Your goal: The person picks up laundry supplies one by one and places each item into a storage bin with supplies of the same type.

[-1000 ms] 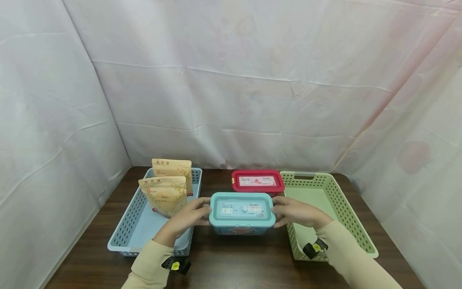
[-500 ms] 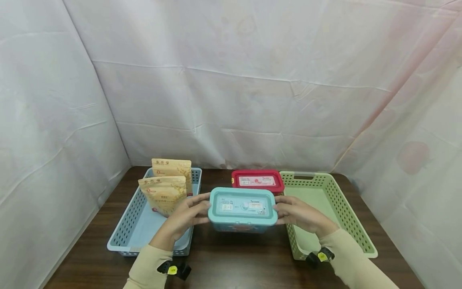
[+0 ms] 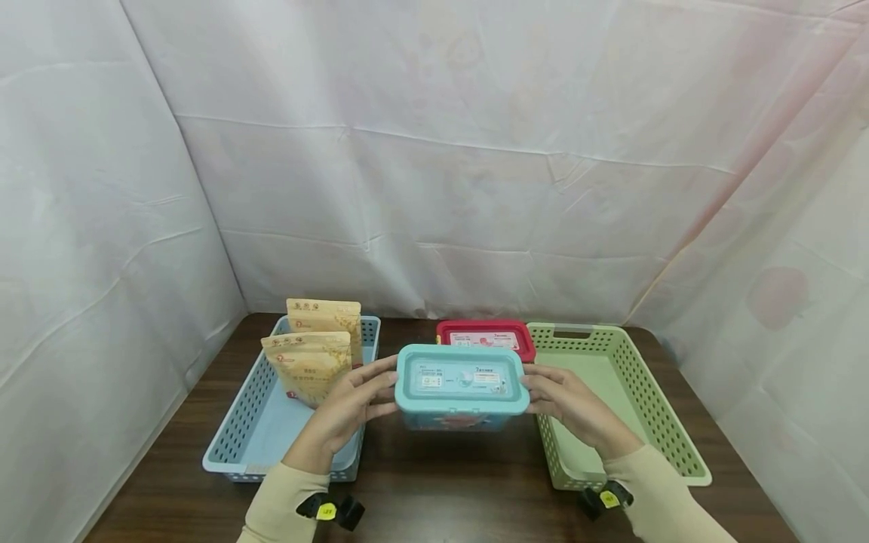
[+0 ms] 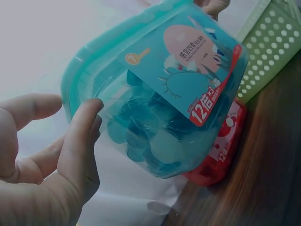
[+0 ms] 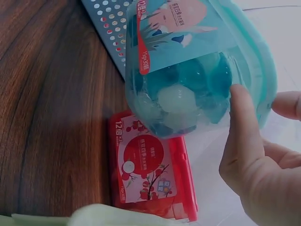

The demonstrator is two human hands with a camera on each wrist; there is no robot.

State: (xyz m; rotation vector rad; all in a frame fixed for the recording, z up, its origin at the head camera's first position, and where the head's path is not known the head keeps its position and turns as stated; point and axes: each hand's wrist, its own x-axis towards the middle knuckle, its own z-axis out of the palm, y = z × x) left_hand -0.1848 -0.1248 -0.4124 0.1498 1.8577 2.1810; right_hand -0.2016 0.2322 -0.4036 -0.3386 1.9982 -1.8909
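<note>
Teal tub (image 3: 464, 386) held off the tabletop (image 3: 448, 494), mid-width, in the gap between the two baskets. Lid on; whether its front catch is fastened, can't tell. Rounded blue-green and white pods show through the clear wall in both wrist views.

Left hand (image 3: 354, 403): fingers bent in a shallow pinch on the tub's left end, at and just below the lid rim. Right hand (image 3: 569, 406): similar partial curl at the right end. No palm under the base.

Red tub (image 3: 523, 337) behind, toward the tabletop's far edge, by the green basket's far left corner; touching or not, unclear. Green basket (image 3: 597, 377) along the right side. Blue basket (image 3: 271, 441) along the left side, two upright pouches in it: front pouch (image 3: 315, 369), rear pouch (image 3: 329, 313).

Risks, my reading: smooth plastic and an ends-only hold, so a slip on one side would tip the tub. Load taken by the rim could pop a loose lid and scatter pods. Lowered too far back, the base might strike the red tub and shove it at the green basket. A leftward swing could brush the front pouch over.
</note>
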